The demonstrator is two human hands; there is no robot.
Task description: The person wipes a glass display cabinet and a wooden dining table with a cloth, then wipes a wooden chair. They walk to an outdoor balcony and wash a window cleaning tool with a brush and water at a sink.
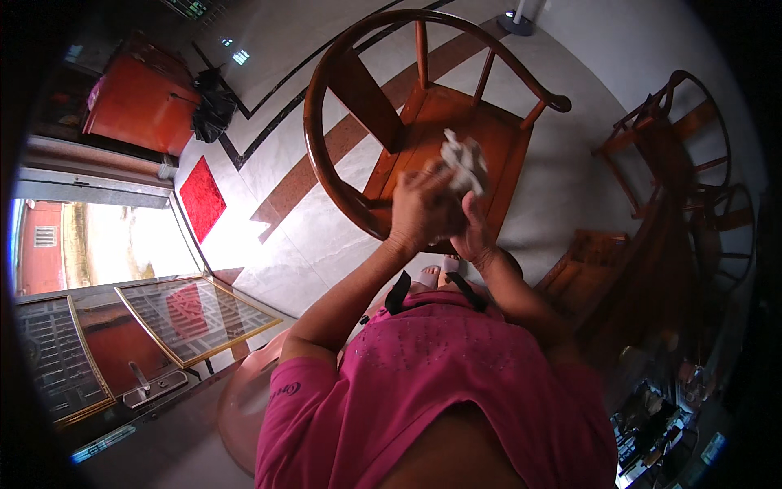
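A crumpled white cloth (465,162) sticks out beyond my two hands, blurred by motion. My left hand (424,205) has its curled fingers against the lower part of the cloth. Close against it, my right hand (473,235) holds the same bundle from the right, its thumb pointing up along the cloth. Some fingers of both hands are hidden or blurred. Under the hands stands a brown wooden armchair (507,147) with a flat seat, a curved top rail and a broad back splat.
More wooden chairs (666,147) stand at the right, beside dark wooden furniture. A pink round surface (250,403) lies by my left elbow. At the left are an open doorway (122,244), a glazed door panel (195,318), a red mat (203,198) and a black plastic bag (212,107).
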